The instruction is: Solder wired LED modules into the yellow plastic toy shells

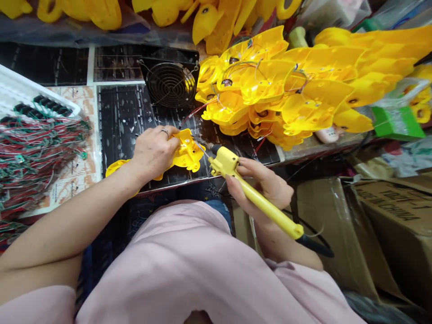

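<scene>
My left hand (157, 150), with a ring on one finger, grips a yellow plastic shell (189, 150) at the table's front edge. The shell lies with its hollow inside facing up and small metal spots showing. Part of it is hidden under my fingers and wrist. In my right hand (263, 186) is a yellow soldering gun (249, 186), held by its long handle with a black cord at the end. Its thin tip points left at the shell's right side; whether it touches, I cannot tell.
A black fan (170, 83) stands behind my left hand. Stacked yellow shells (270, 85) with wires fill the right back. At left, a white tray (64, 99) adjoins bundled red, white and green wires (37, 157). Cardboard boxes (398, 225) are at lower right, a green box (396, 121) above.
</scene>
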Demonstrator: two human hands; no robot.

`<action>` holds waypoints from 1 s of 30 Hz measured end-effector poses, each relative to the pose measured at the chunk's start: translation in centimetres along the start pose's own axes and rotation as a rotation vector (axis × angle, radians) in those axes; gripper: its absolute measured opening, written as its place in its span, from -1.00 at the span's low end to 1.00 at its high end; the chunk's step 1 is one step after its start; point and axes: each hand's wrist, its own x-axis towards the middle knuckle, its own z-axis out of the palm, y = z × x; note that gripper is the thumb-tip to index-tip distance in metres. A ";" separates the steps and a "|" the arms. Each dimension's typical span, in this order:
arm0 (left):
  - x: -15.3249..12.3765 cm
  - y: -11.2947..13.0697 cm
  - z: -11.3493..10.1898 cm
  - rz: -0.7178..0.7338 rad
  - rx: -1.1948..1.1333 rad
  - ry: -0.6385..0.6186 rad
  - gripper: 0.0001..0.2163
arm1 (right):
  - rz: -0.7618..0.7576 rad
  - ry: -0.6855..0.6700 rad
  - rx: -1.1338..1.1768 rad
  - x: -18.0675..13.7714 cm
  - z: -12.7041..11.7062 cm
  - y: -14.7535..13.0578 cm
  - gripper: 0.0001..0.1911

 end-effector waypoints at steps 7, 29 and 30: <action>0.1 -0.1 -0.1 0.027 0.093 -0.020 -0.83 | 0.011 0.003 0.001 -0.3 -0.2 0.4 -0.56; -0.6 -0.9 -0.4 0.151 0.266 0.043 -0.80 | -0.094 -0.050 0.130 -0.1 0.2 1.2 -0.73; -0.7 -0.9 -0.3 0.127 0.263 0.036 -0.81 | -0.125 -0.050 0.151 0.0 0.4 1.3 -0.76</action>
